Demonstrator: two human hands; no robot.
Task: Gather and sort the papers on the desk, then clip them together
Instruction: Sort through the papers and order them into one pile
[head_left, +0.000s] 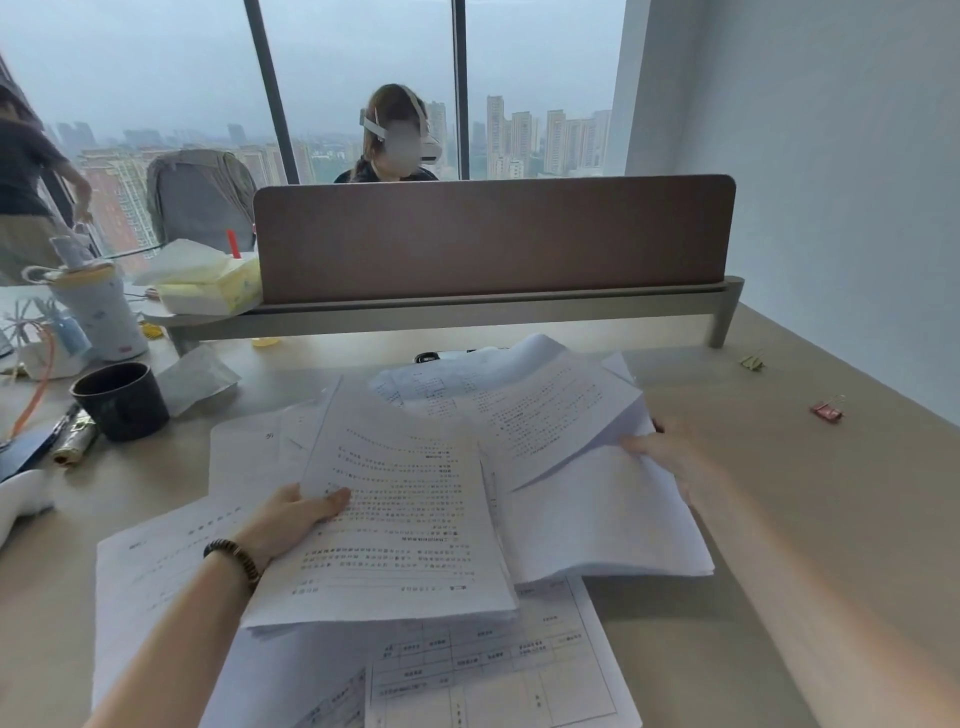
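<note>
Many printed white papers lie spread over the beige desk in front of me. My left hand holds a thin stack of text pages lifted off the desk, thumb on top at its left edge. My right hand grips the right edge of another bundle of sheets, fanned and raised. More sheets, some with tables, lie flat under both bundles. A red binder clip and a green-gold binder clip rest on the desk at the far right, apart from the papers.
A dark mug stands left of the papers, beside a white bottle, a tissue box and small clutter. A brown divider panel on a low shelf closes the desk's far side. Another person sits behind it. A wall runs along the right.
</note>
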